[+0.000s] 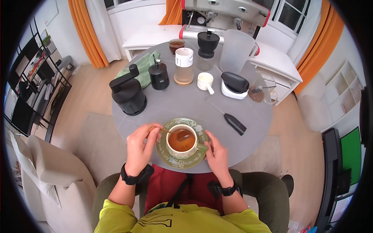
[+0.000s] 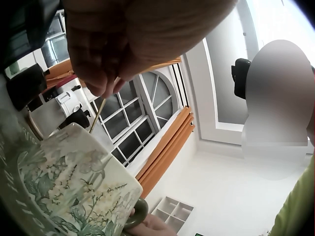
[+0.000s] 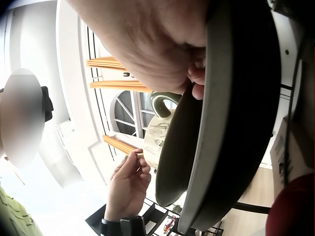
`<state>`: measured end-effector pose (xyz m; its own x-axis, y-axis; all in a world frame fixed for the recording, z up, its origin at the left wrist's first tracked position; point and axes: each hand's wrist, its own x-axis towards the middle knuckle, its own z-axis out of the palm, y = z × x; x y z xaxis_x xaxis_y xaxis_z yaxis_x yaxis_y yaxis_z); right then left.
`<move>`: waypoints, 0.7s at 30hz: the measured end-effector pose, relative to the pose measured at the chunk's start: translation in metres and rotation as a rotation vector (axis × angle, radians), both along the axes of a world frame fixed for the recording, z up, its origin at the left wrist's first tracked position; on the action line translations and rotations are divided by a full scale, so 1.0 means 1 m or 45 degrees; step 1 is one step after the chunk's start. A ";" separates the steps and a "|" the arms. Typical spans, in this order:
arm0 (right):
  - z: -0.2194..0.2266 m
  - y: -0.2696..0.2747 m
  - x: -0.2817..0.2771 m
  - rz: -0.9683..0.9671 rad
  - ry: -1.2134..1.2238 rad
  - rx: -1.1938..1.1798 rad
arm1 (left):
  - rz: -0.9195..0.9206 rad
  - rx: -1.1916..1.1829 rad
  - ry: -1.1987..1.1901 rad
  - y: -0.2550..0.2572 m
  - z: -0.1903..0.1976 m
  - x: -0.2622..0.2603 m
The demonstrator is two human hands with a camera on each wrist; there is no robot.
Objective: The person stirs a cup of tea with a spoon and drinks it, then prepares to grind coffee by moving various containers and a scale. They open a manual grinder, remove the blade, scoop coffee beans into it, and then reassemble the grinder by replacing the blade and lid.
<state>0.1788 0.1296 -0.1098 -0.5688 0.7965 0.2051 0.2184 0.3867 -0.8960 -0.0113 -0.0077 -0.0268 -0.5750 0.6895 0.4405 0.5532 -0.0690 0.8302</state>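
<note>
A floral teacup [image 1: 181, 154] holding amber-brown liquid [image 1: 179, 146] sits on a green saucer [image 1: 190, 161] with white lettering, close to the table's near edge. My left hand [image 1: 140, 143] pinches the thin gold handle of a spoon [image 2: 98, 115]; its lower end dips into the liquid inside the cup. On the other side, my right hand [image 1: 217, 154] grips the saucer's right rim beside the green cup handle [image 1: 202, 147]. In the right wrist view, the fingertips [image 3: 198, 92] curl in at the saucer's edge, just above the tabletop.
A black-handled milk frother [image 1: 234, 124] lies right of the saucer. Behind stand black hand grinders [image 1: 130, 97], a clear-based white container [image 1: 183, 66], a white scoop [image 1: 205, 81], a scale [image 1: 234, 92], a pitcher [image 1: 234, 50] and a glass of dark liquid [image 1: 176, 46]. An espresso machine [image 1: 225, 15] stands beyond.
</note>
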 end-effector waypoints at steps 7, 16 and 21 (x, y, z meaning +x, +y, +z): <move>-0.001 0.001 0.000 0.021 0.010 0.096 | -0.022 -0.095 0.014 -0.014 0.005 0.003; 0.002 -0.003 -0.002 0.029 0.063 -0.074 | -0.187 -0.029 -0.300 0.004 -0.003 0.012; 0.003 -0.003 -0.002 0.021 0.061 -0.121 | -0.116 -0.015 -0.166 0.008 -0.005 0.003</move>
